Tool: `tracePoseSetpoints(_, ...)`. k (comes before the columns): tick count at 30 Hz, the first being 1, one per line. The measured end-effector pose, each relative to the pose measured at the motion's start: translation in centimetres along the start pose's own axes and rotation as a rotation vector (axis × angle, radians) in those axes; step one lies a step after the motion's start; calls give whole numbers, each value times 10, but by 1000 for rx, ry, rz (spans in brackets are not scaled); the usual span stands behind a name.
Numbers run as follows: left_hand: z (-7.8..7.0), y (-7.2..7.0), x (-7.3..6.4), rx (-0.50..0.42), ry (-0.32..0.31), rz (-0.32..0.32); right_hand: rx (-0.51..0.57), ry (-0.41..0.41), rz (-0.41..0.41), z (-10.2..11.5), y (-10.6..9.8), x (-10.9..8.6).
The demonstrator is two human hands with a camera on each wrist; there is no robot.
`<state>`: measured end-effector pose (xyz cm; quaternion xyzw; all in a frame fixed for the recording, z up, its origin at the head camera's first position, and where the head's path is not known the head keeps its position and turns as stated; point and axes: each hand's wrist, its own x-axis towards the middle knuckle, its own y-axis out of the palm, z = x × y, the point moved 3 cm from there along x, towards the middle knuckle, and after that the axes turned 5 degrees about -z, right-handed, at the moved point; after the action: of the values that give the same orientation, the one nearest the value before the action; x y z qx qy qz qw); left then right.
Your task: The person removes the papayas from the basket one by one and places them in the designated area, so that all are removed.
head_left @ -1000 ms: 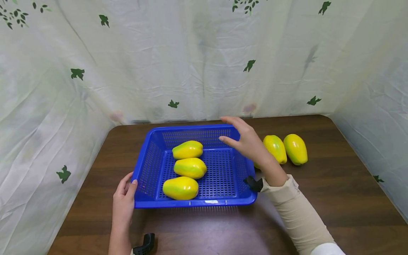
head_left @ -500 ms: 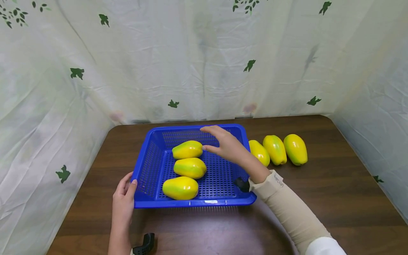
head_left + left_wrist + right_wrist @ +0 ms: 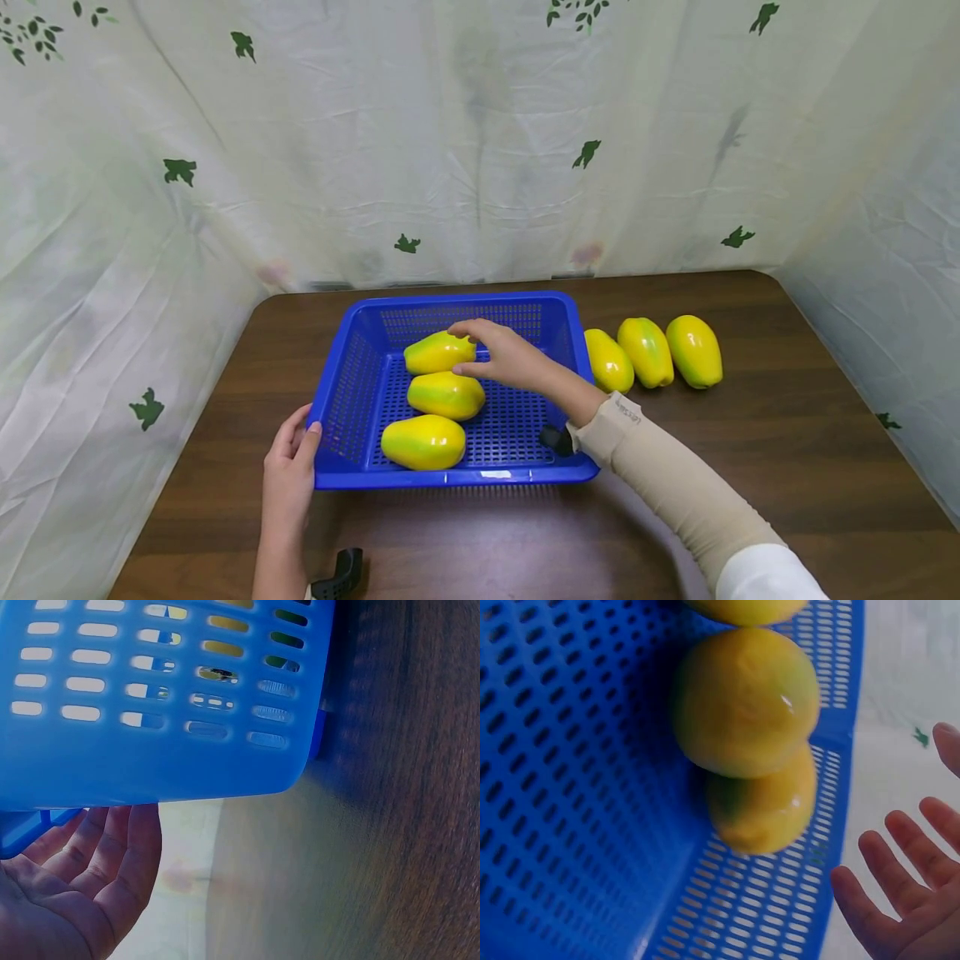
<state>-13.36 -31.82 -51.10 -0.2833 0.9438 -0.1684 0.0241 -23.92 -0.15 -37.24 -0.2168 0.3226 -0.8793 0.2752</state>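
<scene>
A blue plastic basket point(image 3: 525, 476) with slotted walls stands on the table. My left hand point(image 3: 289, 467) grips its left rim, and in the left wrist view the fingers point(image 3: 112, 859) curl under the rim. Three yellow-green papayas lie in a column on the basket's left side: a far papaya point(image 3: 431, 354), a middle papaya point(image 3: 444, 396) and a near papaya point(image 3: 423, 443). Over the far and middle ones hovers my right hand point(image 3: 510, 358), its fingers spread and holding nothing. The right wrist view has that hand point(image 3: 915, 900) apart from the papayas point(image 3: 746, 705).
Right of the basket, three more papayas sit in a row on the brown table point(image 3: 780, 450): one by the basket wall point(image 3: 609, 360), a middle papaya point(image 3: 647, 352) and an outer papaya point(image 3: 693, 352). A pale curtain point(image 3: 480, 150) hangs behind the table.
My right hand has moved left and nearer, from the basket's right rim to over the papayas inside. The left hand keeps its grip and the basket stays put.
</scene>
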Motion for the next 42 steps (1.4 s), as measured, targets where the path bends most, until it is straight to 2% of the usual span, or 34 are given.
tracePoseSetpoints(6,0,0,0,-8,15,-2,45,68,64,-6,10,2)
tracePoseSetpoints(14,-1,1,1,-24,11,-26,83,80,141,-7,21,3)
tracePoseSetpoints(23,-3,1,1,-29,-3,-23,40,99,244,-15,33,4)
tracePoseSetpoints(29,-3,1,1,-21,-7,-18,4,77,266,-17,36,3)
tracePoseSetpoints(36,-6,0,0,-19,-13,-9,-34,93,275,-19,36,4)
tracePoseSetpoints(42,-5,1,0,-3,-9,-7,-22,103,272,-19,33,3)
